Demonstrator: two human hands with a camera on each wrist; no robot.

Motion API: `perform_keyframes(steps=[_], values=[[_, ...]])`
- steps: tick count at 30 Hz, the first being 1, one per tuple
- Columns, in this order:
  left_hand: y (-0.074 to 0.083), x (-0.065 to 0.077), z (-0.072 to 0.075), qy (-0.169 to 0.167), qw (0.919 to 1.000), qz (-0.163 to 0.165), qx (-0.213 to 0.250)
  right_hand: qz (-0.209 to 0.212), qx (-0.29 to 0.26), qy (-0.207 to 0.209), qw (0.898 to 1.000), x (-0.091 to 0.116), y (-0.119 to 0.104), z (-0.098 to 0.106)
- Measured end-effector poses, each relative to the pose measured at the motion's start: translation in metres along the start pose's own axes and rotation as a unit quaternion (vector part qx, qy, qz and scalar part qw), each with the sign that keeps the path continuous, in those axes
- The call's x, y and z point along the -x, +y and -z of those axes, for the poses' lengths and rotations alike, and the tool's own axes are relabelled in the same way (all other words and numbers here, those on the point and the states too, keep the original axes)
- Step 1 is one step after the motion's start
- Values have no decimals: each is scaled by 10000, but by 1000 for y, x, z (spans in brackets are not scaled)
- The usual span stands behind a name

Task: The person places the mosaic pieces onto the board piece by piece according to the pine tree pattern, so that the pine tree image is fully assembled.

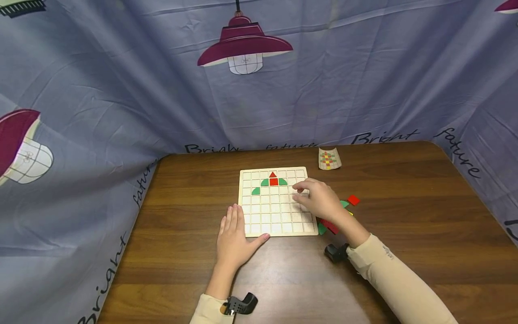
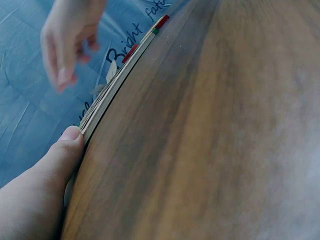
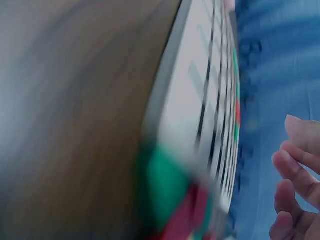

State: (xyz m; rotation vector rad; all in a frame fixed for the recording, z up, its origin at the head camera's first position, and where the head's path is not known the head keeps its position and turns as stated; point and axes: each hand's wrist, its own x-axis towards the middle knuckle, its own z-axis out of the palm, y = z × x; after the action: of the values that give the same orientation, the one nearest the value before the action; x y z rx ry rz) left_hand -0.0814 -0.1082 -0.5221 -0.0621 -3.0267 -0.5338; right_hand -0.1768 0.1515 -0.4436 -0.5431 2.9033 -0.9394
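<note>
A pale square board (image 1: 263, 219) with a grid of cells lies on the table. Near its top sit a red triangle (image 1: 273, 175), a red square (image 1: 273, 182) just below, and green quarter-circle pieces (image 1: 283, 182) on either side. Another green quarter-circle (image 1: 256, 191) lies one row lower, to the left. My left hand (image 1: 232, 238) rests at the board's lower left corner, fingers along the left edge, thumb at the near edge. Above the board's right part hovers my right hand (image 1: 321, 200), fingers loosely bent, with no piece visible between them.
Loose red (image 1: 329, 226), green (image 1: 322, 229) and yellow pieces lie beside the board's right edge, partly hidden under my right forearm. A red square piece (image 1: 354, 200) lies farther right. Behind the board is a small pattern card (image 1: 329, 164). A printed curtain (image 1: 323, 90) borders the table.
</note>
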Motion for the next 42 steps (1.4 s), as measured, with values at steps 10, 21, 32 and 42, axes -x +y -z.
perform_keyframes(steps=[10,21,32,42], values=[[1,0,4,-24,10000,4,42,-810,334,346,9956,46,83,48],[1,1,5,-40,10000,32,16,-1369,430,-21,9897,63,117,59],[1,0,3,-73,10000,21,-13,-1293,334,63,9910,64,124,55],[1,0,2,-82,10000,24,-18,-1179,379,-35,9923,61,126,54]])
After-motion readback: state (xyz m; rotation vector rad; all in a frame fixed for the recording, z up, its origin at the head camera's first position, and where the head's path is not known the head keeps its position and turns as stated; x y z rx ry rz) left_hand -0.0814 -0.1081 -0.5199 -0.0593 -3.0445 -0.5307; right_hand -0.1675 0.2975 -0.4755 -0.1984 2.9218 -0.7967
